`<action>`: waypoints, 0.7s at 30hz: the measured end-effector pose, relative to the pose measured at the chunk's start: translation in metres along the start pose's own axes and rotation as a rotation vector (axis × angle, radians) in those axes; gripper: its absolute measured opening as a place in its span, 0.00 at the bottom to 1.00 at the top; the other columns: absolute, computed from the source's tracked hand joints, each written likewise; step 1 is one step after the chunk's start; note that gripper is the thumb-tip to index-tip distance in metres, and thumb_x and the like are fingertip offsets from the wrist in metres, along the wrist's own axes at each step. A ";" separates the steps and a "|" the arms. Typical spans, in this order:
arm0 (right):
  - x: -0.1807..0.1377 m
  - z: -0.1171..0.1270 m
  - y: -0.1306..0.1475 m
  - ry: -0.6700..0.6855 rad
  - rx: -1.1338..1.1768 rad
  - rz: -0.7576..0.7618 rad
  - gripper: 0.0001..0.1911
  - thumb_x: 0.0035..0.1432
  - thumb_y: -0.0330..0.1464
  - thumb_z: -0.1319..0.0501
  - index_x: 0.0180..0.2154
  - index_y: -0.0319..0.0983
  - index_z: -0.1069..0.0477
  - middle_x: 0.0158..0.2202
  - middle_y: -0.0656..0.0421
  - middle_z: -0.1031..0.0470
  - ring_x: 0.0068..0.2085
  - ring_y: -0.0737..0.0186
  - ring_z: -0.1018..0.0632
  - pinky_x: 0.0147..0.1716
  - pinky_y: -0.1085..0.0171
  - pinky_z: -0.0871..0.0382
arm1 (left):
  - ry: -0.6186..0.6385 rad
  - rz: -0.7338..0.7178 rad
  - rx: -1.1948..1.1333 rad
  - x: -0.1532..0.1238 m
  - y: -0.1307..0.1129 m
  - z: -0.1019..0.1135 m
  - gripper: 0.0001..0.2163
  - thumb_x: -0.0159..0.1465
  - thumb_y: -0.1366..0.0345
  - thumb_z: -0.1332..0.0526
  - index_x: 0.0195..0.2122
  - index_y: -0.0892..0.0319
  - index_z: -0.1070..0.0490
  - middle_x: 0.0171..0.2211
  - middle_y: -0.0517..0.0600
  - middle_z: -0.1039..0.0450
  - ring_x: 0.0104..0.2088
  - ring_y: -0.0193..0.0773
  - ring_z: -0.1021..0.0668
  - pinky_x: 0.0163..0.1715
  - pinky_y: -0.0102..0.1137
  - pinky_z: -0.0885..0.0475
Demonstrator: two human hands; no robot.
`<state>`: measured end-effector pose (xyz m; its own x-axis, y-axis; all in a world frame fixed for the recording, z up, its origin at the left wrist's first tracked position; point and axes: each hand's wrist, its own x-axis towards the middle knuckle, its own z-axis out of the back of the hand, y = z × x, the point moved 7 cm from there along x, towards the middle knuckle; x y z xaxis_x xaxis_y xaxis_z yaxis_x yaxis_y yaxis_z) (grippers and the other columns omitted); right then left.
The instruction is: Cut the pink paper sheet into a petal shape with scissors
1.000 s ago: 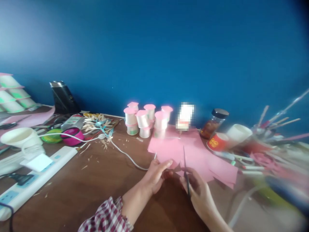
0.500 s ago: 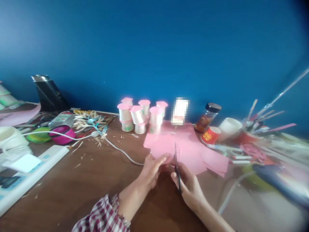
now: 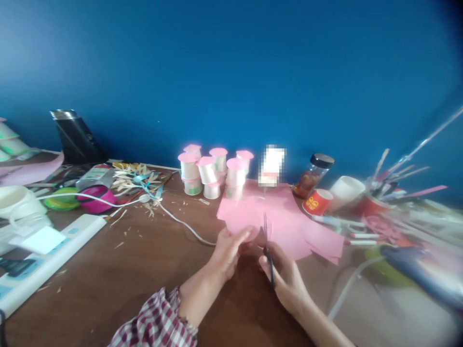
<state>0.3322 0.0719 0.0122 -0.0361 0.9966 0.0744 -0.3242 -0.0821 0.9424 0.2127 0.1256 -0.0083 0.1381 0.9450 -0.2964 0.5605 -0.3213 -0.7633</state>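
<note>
My left hand point(image 3: 228, 253) pinches a piece of pink paper point(image 3: 238, 224) between thumb and fingers, above the brown table. In my right hand point(image 3: 285, 274) is a pair of scissors point(image 3: 268, 255) with dark handles, its blades pointing away from me. The blades are close to the right edge of the held paper; whether they touch it I cannot make out. Beneath and beyond both hands lie flat pink sheets point(image 3: 289, 226). Stacked white paper cups point(image 3: 235, 178) with pink paper tops stand behind, left of the sheets.
A white power strip point(image 3: 54, 265) and its cable point(image 3: 181, 224) lie left. A dark flask point(image 3: 77, 137) leans by the blue wall. Rightward are a lidded jar point(image 3: 314, 174), a red paper cup point(image 3: 317, 202), a white cup point(image 3: 347, 193) and several markers point(image 3: 365, 236). Scraps dot the table.
The whole view has shifted slightly. The scissors have moved a little away from the held paper, and a small gap shows between them. Both hands keep their holds.
</note>
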 end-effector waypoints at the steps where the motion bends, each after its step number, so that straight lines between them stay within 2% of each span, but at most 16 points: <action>1: 0.000 0.000 -0.001 -0.002 0.002 -0.004 0.15 0.58 0.40 0.45 0.45 0.39 0.38 0.26 0.61 0.30 0.27 0.63 0.29 0.26 0.67 0.33 | 0.000 -0.005 -0.001 0.000 0.000 0.000 0.12 0.49 0.65 0.32 0.33 0.65 0.27 0.28 0.51 0.26 0.28 0.31 0.25 0.26 0.23 0.31; 5: 0.000 0.006 -0.004 -0.082 0.009 -0.016 0.13 0.55 0.38 0.41 0.37 0.41 0.43 0.21 0.66 0.35 0.22 0.66 0.33 0.21 0.70 0.38 | 0.003 -0.023 -0.012 0.004 -0.002 0.004 0.12 0.50 0.65 0.33 0.34 0.65 0.27 0.29 0.51 0.26 0.28 0.30 0.25 0.25 0.23 0.31; 8: 0.001 0.016 -0.004 -0.164 -0.089 -0.010 0.14 0.51 0.36 0.38 0.27 0.41 0.44 0.19 0.67 0.37 0.21 0.68 0.34 0.20 0.71 0.40 | -0.035 -0.084 -0.083 0.009 -0.011 0.011 0.11 0.51 0.65 0.34 0.34 0.64 0.28 0.29 0.50 0.27 0.27 0.30 0.26 0.25 0.23 0.31; 10: 0.002 0.023 -0.003 -0.185 -0.175 -0.010 0.15 0.50 0.37 0.38 0.23 0.41 0.44 0.18 0.67 0.39 0.20 0.68 0.35 0.19 0.71 0.40 | -0.086 -0.144 -0.135 0.013 -0.020 0.019 0.10 0.51 0.66 0.34 0.34 0.63 0.28 0.29 0.49 0.27 0.28 0.30 0.26 0.25 0.24 0.30; 14: 0.003 0.033 -0.004 -0.177 -0.405 -0.029 0.13 0.51 0.39 0.40 0.23 0.41 0.41 0.18 0.65 0.36 0.20 0.66 0.33 0.19 0.70 0.40 | -0.162 -0.227 -0.136 0.020 -0.038 0.032 0.10 0.51 0.65 0.34 0.33 0.62 0.29 0.31 0.49 0.27 0.29 0.29 0.26 0.25 0.23 0.31; 17: 0.004 0.038 -0.004 -0.148 -0.519 0.002 0.10 0.53 0.40 0.42 0.27 0.41 0.38 0.20 0.63 0.31 0.22 0.63 0.30 0.22 0.67 0.38 | -0.218 -0.213 -0.029 0.023 -0.042 0.039 0.11 0.49 0.65 0.34 0.32 0.62 0.29 0.29 0.48 0.28 0.25 0.27 0.27 0.24 0.23 0.32; 19: 0.004 0.042 -0.003 -0.130 -0.485 0.029 0.09 0.54 0.39 0.43 0.29 0.40 0.37 0.23 0.61 0.29 0.24 0.62 0.28 0.25 0.66 0.36 | -0.155 -0.161 0.124 0.023 -0.039 0.036 0.11 0.49 0.64 0.34 0.32 0.63 0.29 0.28 0.49 0.28 0.22 0.27 0.28 0.22 0.23 0.33; 21: 0.003 0.046 -0.001 -0.102 -0.393 0.041 0.08 0.56 0.37 0.44 0.30 0.40 0.37 0.25 0.59 0.29 0.26 0.62 0.27 0.28 0.65 0.34 | 0.002 -0.132 0.347 0.019 -0.035 0.024 0.12 0.49 0.63 0.34 0.33 0.64 0.29 0.27 0.51 0.27 0.22 0.30 0.28 0.21 0.25 0.33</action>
<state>0.3758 0.0755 0.0269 0.0312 0.9866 0.1604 -0.6620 -0.0998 0.7428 0.1762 0.1537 -0.0011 0.0849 0.9797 -0.1815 0.2634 -0.1977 -0.9442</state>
